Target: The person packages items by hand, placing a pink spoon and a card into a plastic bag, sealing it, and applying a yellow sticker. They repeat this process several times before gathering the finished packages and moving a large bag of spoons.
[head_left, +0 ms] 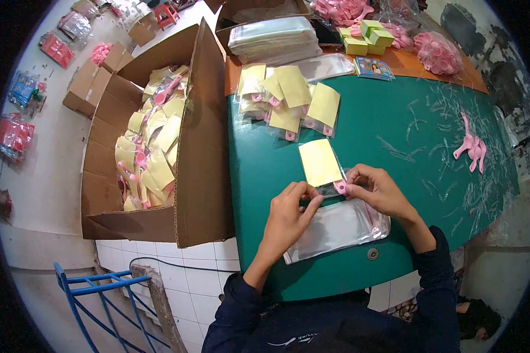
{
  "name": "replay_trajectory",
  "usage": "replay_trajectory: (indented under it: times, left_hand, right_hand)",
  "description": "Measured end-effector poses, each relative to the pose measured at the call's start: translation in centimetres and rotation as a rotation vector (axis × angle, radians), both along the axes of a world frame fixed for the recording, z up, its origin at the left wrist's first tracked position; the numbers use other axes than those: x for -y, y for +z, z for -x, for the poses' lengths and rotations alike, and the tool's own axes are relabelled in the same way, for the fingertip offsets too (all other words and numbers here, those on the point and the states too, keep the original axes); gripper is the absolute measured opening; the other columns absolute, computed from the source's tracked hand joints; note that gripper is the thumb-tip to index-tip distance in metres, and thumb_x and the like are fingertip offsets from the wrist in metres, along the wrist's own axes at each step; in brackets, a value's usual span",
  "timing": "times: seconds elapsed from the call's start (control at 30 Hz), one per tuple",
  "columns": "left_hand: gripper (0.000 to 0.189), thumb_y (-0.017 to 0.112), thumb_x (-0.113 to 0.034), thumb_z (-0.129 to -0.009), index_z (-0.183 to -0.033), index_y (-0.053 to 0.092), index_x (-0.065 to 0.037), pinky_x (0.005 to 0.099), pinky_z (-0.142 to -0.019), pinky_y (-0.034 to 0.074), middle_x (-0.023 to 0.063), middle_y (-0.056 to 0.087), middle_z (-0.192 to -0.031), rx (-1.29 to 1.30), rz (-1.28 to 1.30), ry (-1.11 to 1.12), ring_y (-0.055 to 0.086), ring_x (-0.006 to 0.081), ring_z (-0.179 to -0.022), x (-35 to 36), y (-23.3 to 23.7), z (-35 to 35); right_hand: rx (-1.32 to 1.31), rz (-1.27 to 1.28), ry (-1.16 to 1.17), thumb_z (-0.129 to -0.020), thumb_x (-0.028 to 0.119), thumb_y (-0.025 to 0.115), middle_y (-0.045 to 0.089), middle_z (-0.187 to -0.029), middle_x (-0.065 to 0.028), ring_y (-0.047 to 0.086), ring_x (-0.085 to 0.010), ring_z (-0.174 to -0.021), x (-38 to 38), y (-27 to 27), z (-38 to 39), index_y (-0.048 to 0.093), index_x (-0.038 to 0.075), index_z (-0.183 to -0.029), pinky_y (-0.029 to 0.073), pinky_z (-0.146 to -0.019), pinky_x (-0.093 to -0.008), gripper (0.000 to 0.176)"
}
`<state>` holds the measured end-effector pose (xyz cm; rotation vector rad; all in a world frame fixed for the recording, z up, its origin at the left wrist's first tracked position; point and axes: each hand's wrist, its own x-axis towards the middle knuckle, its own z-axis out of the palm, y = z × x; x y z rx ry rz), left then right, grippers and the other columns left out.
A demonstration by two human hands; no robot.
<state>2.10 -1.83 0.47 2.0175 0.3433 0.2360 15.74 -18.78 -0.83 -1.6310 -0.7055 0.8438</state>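
A clear plastic bag (328,192) holding a pale yellow card (321,163) lies in front of me, with a pink handle end (340,186) showing at its lower right. My left hand (290,213) is closed in a pinch at the bag's lower left edge. The thumb and fingers of my right hand (376,189) pinch the bag's lower right side, beside the pink handle. Under and nearer than my hands is a stack of flat clear bags (338,232). Filled bags with yellow cards (287,88) are piled farther back on the green table (371,123).
At left, a large cardboard box (185,217) is full of packed bags. Pink spoons (470,147) and clear plastic strips (480,200) lie at right. Along the back are a plastic bag stack (274,38), small yellow-green boxes (368,38) and bagged pink items (437,53). A blue railing (109,288) stands lower left.
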Motion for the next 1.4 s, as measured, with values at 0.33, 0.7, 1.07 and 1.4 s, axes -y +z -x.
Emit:
replay_trajectory:
  times: [0.33,0.7,1.07,1.4]
  left_hand:
    - [0.018,0.064,-0.014,-0.082,-0.085,0.056,0.002,0.0277,-0.055,0.05,0.0088,0.063,-0.079,-0.035,0.083,0.099,0.063,0.0133,-0.071,-0.1,-0.7,-0.6]
    - [0.023,0.061,-0.008,-0.084,-0.104,0.055,0.001,0.0232,-0.057,0.051,0.0081,0.062,-0.099,0.013,0.141,0.034,0.059,0.0104,-0.075,-0.2,-0.8,-0.5]
    - [0.034,0.061,-0.008,-0.084,-0.117,0.054,-0.002,0.0303,-0.072,0.051,0.0133,0.06,-0.111,0.389,-0.338,0.177,0.061,0.0202,-0.089,-8.0,3.8,-5.0]
    - [0.023,0.069,-0.017,-0.076,-0.094,0.061,-0.004,0.0338,-0.068,0.049,0.0125,0.057,-0.084,0.097,-0.348,-0.344,0.06,0.0262,-0.078,1.2,0.5,-2.1]
  right_hand:
    - [-0.068,-0.03,-0.175,-0.086,0.004,0.057,0.06,-0.078,-0.0086,0.062,-0.0115,-0.064,-1.1,0.6,1.1,0.048,-0.002,-0.09,0.052,-0.054,-0.0237,0.012]
    - [0.238,0.052,-0.166,-0.083,0.005,0.057,0.063,-0.082,-0.0107,0.064,-0.014,-0.064,-0.3,0.5,0.6,0.06,-0.001,-0.101,0.052,-0.059,-0.0263,0.02]
    - [1.322,0.819,-0.451,-0.075,-0.002,0.053,0.061,-0.093,-0.01,0.055,-0.0302,-0.092,24.3,-2.1,-16.6,0.06,0.007,-0.099,0.042,-0.079,-0.0404,0.026]
    - [1.536,0.974,-0.459,-0.079,0.012,0.057,0.054,-0.096,-0.0061,0.05,-0.0269,-0.096,22.6,0.8,-14.4,0.056,0.01,-0.091,0.036,-0.083,-0.0428,0.012]
